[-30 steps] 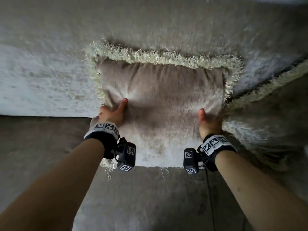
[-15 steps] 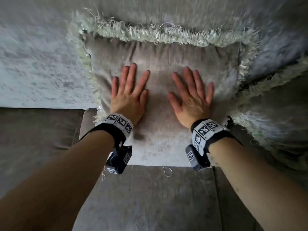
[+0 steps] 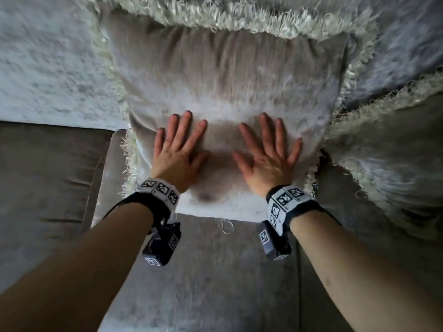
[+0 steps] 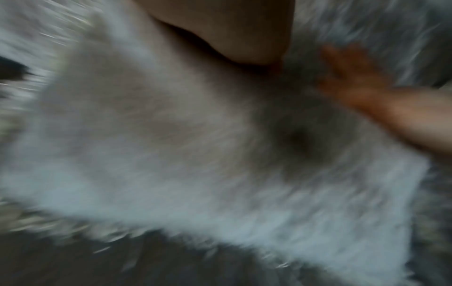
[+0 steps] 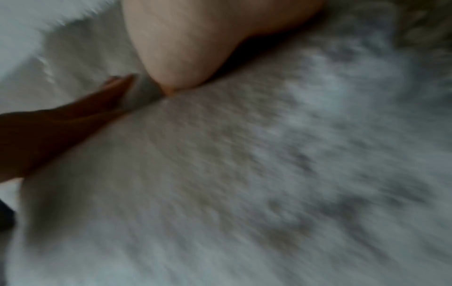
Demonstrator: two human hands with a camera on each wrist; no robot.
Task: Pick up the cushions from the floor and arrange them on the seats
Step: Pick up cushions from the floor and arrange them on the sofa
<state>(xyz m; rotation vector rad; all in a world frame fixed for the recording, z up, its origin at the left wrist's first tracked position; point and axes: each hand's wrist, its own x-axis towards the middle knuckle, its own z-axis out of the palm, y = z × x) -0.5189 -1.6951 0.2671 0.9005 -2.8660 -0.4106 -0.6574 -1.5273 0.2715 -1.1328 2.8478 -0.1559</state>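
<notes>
Fringed cushion [image 3: 223, 75] stood on sofa seat [image 3: 203, 271], leaning against backrest [image 3: 48, 68]. Left hand [image 3: 178, 152] and right hand [image 3: 266, 159] pressed flat on its lower face, fingers spread, gripping nothing. Second cushion [image 3: 393, 149] just beside, right.

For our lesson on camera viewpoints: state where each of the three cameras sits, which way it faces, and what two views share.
Head: worn on the head, looking down at the fringed cushion on the sofa seat; both forearms, left hand and right hand flat on it.
Left wrist: looks along the left hand's palm; blurred cushion, right hand opposite.
Right wrist: looks along the right hand's palm; blurred cushion, left hand's fingers opposite.
Shared: every view shows the cushion.
</notes>
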